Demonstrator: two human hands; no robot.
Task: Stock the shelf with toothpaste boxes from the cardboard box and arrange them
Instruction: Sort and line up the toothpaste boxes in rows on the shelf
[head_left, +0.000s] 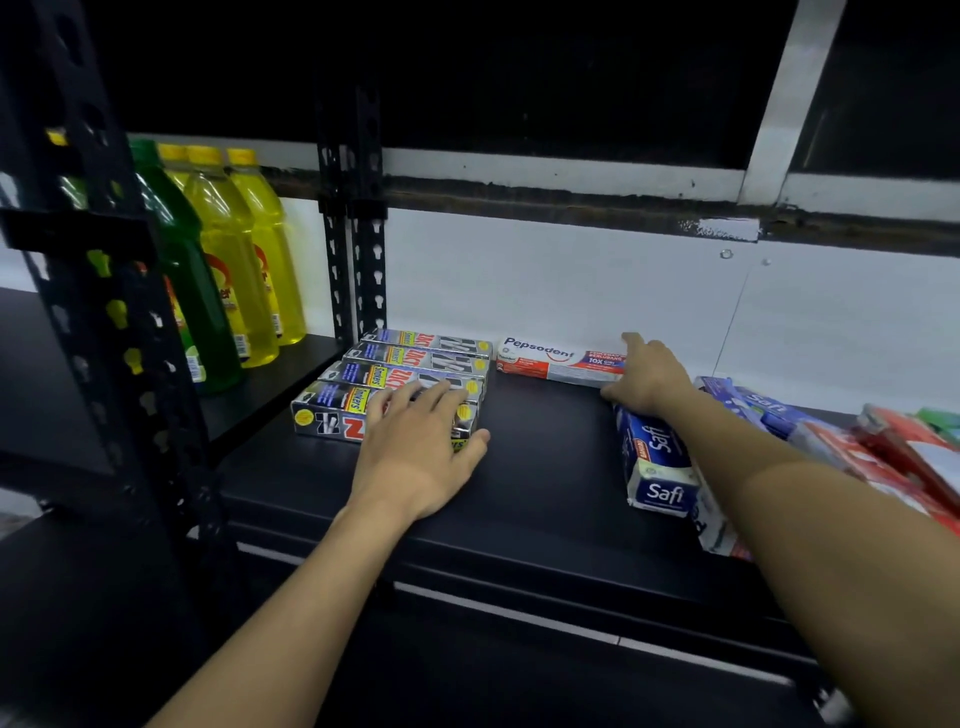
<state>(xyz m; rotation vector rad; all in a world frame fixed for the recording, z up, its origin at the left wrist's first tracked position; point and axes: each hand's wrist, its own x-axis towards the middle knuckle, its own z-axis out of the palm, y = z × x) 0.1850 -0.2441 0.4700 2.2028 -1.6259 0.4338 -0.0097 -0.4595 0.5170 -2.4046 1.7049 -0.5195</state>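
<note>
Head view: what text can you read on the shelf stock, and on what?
"Pepsodent", "10X": white-and-red toothpaste box at the back.
"Safi": blue-and-white box on the right.
"ZACT", "Smokers": silver-and-black boxes on the left.
Labels on the yellow bottles, small print: too blurred.

Left — 1 green bottle (192, 312), perhaps 4 yellow bottles (226, 249), upright, close together.

Glossy card toothpaste boxes (410, 371), matt black shelf (545, 457), clear plastic bottles (244, 260)

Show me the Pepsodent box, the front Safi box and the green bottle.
Pepsodent box (550, 358): head view, its printed top face.
Safi box (652, 448): head view, its printed top face.
green bottle (195, 260): head view, its body.
</note>
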